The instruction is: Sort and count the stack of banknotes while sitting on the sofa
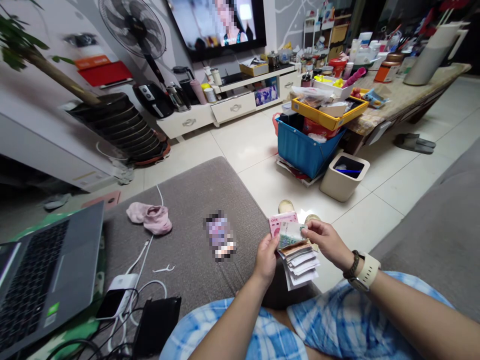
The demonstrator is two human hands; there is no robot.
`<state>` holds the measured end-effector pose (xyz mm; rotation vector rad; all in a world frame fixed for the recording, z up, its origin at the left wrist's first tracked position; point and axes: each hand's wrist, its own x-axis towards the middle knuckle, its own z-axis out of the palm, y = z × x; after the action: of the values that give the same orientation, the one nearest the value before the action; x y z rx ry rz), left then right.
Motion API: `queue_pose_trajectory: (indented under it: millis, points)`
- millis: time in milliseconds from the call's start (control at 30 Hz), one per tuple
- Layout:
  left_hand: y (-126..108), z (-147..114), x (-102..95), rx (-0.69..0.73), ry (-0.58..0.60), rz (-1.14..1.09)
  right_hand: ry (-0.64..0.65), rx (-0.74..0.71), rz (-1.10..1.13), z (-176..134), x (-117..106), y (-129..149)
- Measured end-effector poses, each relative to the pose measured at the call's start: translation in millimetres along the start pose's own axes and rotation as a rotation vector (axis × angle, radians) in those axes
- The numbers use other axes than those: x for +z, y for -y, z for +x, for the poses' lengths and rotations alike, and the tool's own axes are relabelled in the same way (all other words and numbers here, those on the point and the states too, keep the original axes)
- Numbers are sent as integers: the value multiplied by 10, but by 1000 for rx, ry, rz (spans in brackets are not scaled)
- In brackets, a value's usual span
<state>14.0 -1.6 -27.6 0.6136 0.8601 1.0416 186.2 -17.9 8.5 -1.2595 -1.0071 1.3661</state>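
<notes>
My left hand is closed around the left side of a stack of banknotes, its thumb on top. A red 100 note stands at the back of the stack, and a green-and-white note lies in front of it. Between the thumb and fingers of my right hand is the right edge of that green note. Below the notes, several layered white slips fan downward; whether they are paper or a wallet's inner pockets I cannot tell. A watch with a pale strap is on my right wrist.
A grey couch seat bears a blurred phone-like item, pink socks, a power strip, a black pouch and a laptop. Beyond stand a beige bin, a blue box and a cluttered table.
</notes>
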Motion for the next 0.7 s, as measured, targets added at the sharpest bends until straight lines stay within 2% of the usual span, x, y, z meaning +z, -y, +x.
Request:
queue_pose_trajectory:
  millis: [200, 700]
  points:
    - [-40, -9, 45, -16, -97, -54, 27, -12, 0, -4, -5, 8]
    - [-25, 11, 27, 9, -36, -36, 31, -8, 45, -4, -13, -12]
